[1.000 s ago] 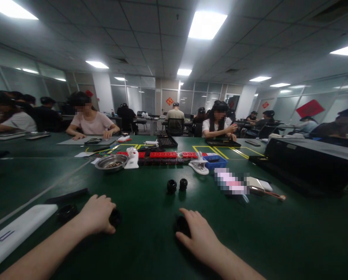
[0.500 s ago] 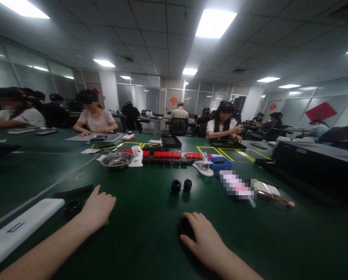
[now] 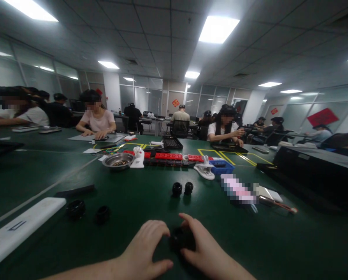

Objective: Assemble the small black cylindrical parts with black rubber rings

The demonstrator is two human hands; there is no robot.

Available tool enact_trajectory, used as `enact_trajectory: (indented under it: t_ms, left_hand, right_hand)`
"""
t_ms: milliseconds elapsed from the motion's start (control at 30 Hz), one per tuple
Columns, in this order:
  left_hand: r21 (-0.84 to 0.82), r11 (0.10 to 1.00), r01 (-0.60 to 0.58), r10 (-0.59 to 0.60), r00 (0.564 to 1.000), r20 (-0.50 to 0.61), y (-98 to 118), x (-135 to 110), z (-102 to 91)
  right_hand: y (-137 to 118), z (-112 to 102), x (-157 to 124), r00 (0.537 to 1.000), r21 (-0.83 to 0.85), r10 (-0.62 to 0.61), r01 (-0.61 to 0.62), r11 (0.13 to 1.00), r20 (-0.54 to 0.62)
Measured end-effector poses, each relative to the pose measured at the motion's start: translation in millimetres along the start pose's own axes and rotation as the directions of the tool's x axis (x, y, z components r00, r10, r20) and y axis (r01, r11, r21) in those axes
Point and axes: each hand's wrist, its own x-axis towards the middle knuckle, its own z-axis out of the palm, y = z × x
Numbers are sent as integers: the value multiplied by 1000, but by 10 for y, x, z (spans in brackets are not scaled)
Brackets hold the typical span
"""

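Note:
My right hand (image 3: 204, 242) curls its thumb and fingers around a dark round plastic piece (image 3: 177, 240) low on the green table. Just left of that piece, my left hand (image 3: 146, 245) reaches in with thumb and fingers spread and nothing between them. Two small black ribbed round pieces, one (image 3: 177, 189) beside the other (image 3: 188, 188), stand farther out in front of my hands. Off to the left lie a larger black ring-shaped piece (image 3: 75, 209) and a smaller black one (image 3: 102, 214).
A long white case (image 3: 25, 229) and a dark strip (image 3: 75, 190) lie at left. Across the middle are a metal bowl (image 3: 118, 167), white clamps, a red strip (image 3: 168, 156) and a blue tray (image 3: 225, 169). A black box (image 3: 317, 175) stands right. Several people sit around.
My left hand has moved right, from beside the black pieces at left to near my right hand, uncovering the smaller black piece. My right hand stays around the dark piece.

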Motion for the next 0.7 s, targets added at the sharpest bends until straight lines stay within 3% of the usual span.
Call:
enact_trajectory:
  t_ms: [67, 200, 367, 433, 533, 600, 700]
  left_hand:
    - [-37, 999, 38, -40, 998, -46, -48, 3, -18]
    - [-150, 984, 96, -85, 994, 73, -4, 19, -4]
    - [-359, 904, 230, -187, 971, 151, 86, 42, -58]
    - [-509, 823, 254, -134, 956, 261, 90, 55, -90]
    - [-731, 602, 320, 8, 914, 407, 85, 71, -97]
    - [-803, 491, 338, 65, 905, 421, 72, 77, -72]
    - [-837, 446, 318, 78, 917, 390, 30, 87, -53]
  right_hand:
    - [-60, 26, -26, 998, 71, -54, 52, 996, 30]
    - [-156, 93, -54, 986, 158, -138, 123, 980, 88]
    - [-141, 139, -42, 973, 233, -196, 220, 947, -122]
    - [-147, 144, -36, 947, 204, -273, 304, 930, -169]
    - [-198, 145, -37, 909, 149, -394, 412, 899, -140]
    - [-238, 139, -44, 889, 123, -450, 457, 881, -81]
    - [-256, 112, -65, 885, 80, -466, 466, 881, -20]
